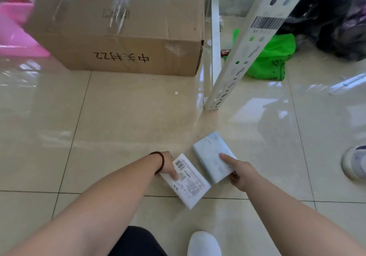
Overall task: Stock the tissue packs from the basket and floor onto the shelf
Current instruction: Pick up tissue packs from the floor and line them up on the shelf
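Note:
Two tissue packs lie on the tiled floor in front of me. The white pack (190, 182) shows its barcode and printed label face up; my left hand (168, 165), with a dark bead bracelet at the wrist, grips its left end. The pale blue pack (210, 152) lies just to the right, and my right hand (239, 173) holds its near right corner with the thumb on top. The white shelf upright (243, 45) with a barcode sticker rises to the right of centre. No basket is clearly visible.
A taped cardboard box (120, 31) stands on the floor ahead. A pink plastic item (17, 31) is at the far left, a green bag (275, 57) and black bags (340, 18) behind the upright. Another person's shoe (354, 162) is at right, my own shoe (204, 244) below.

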